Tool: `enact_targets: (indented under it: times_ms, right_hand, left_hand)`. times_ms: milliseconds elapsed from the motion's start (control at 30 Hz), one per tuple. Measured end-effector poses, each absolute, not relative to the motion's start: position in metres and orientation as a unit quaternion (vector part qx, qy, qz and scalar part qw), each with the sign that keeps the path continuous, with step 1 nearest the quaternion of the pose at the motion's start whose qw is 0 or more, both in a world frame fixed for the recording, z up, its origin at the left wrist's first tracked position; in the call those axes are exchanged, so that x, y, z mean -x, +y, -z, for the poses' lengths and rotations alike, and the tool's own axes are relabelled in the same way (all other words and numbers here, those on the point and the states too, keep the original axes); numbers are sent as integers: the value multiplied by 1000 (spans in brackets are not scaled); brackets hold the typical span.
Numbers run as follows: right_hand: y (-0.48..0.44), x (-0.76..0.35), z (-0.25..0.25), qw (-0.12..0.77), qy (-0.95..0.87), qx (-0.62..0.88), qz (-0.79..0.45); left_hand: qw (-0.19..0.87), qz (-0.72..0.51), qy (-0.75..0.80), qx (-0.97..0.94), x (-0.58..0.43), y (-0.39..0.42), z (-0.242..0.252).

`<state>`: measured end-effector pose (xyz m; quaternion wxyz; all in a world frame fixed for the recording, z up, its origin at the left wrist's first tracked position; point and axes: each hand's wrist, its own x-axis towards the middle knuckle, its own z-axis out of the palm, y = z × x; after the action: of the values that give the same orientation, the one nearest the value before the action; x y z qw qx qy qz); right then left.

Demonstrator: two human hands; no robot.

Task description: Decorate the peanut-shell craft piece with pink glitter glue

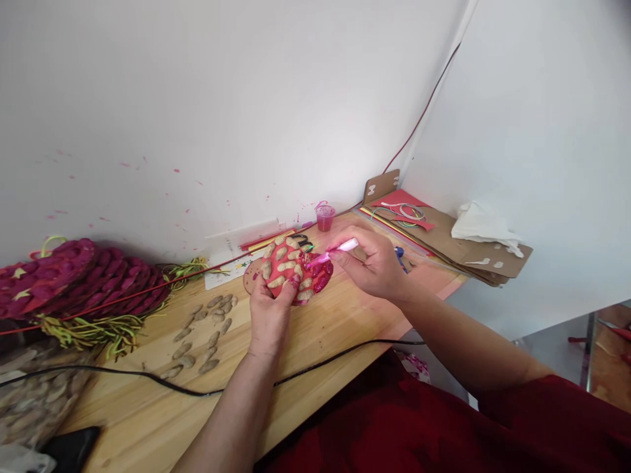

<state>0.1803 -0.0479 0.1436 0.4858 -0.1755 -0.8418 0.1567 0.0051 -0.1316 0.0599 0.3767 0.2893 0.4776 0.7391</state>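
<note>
My left hand grips the peanut-studded disc just in front of the paint cup, as my right hand pinches a brush angled leftward onto the disc's right edge.

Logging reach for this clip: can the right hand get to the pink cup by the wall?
Probably yes: the right hand, holding a pink brush, is near the pink cup, with only bare table between them.
</note>
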Motion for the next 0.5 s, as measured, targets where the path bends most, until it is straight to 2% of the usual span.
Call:
enact_targets:
  times_ms: [500]
  right_hand:
    - [-52, -178, -145, 500, -843, 179, -88]
  left_hand:
    - [302, -727, 504, -355, -4, -133, -54]
